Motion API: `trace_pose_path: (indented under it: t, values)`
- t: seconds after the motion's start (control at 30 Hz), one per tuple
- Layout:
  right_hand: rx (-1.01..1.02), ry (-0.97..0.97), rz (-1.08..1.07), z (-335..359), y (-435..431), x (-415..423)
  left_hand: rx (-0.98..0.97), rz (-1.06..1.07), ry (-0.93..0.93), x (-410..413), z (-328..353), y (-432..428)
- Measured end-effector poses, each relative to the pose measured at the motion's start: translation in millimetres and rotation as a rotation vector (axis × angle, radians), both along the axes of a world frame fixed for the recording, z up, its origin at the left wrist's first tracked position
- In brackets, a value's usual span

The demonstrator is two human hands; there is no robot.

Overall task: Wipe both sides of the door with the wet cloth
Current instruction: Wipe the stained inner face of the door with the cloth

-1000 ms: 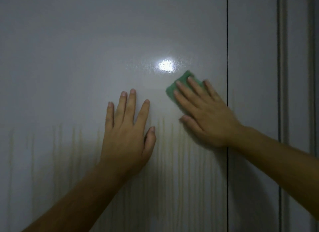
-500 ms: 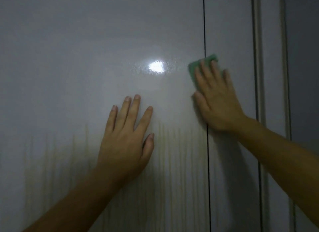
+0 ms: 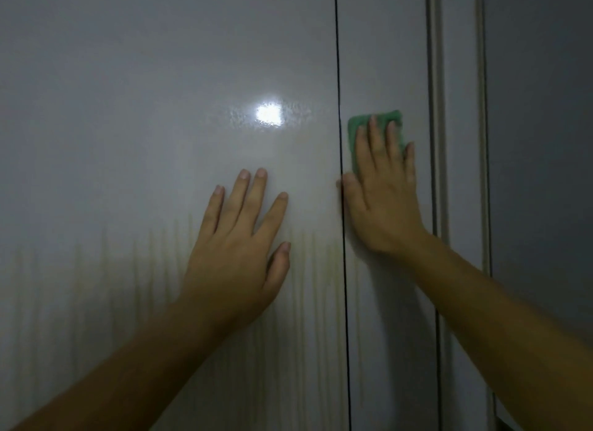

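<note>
A glossy white door (image 3: 144, 142) fills the view, with a bright light reflection near its middle and yellowish drip streaks across its lower half. My left hand (image 3: 239, 238) lies flat on the door with fingers spread. My right hand (image 3: 382, 193) presses a green cloth (image 3: 354, 135) flat against the narrow panel just right of a thin dark vertical seam (image 3: 341, 206). Straight fingers cover most of the cloth; only its top and left edges show.
Right of the cloth runs a raised vertical frame strip (image 3: 436, 109), then a second strip (image 3: 481, 109) and a darker grey surface (image 3: 542, 142) at the far right.
My right hand has slid the cloth rightward, from the main panel across the dark seam onto the narrow panel. My left hand has stayed flat in place. The view has shifted right.
</note>
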State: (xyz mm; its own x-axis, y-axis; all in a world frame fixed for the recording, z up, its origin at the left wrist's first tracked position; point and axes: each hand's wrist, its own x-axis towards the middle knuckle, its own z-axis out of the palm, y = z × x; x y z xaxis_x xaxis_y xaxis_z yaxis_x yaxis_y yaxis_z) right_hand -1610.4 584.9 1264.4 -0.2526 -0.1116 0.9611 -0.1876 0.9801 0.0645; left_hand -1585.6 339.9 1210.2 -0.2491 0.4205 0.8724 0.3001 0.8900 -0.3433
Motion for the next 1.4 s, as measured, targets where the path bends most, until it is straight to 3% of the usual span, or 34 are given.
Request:
trace_pose_path:
  t: [0.17,0.37,0.63,0.87,1.07,1.27,1.4]
  values:
    - [0.202,-0.028,-0.005,-79,-1,4,0.012,-0.004,0.017,-5,-3,5]
    - [-0.169,-0.005,-0.033,-6,25,2,0.039,-0.012,0.019,-3,-4,12]
    - [-0.099,-0.053,0.018,-143,20,12,0.038,-0.062,-0.031,8,-23,16]
    - [-0.232,0.012,0.014,-88,8,5,0.016,-0.065,-0.077,11,-44,15]
    - [-0.051,-0.043,0.09,-174,-6,11,0.019,-0.06,-0.053,10,-43,16]
    - [-0.087,0.024,0.076,-105,-14,0,0.011,-0.062,-0.039,9,-44,15]
    - [0.121,-0.028,0.12,-161,-25,7,0.031,-0.09,-0.053,9,-44,16]
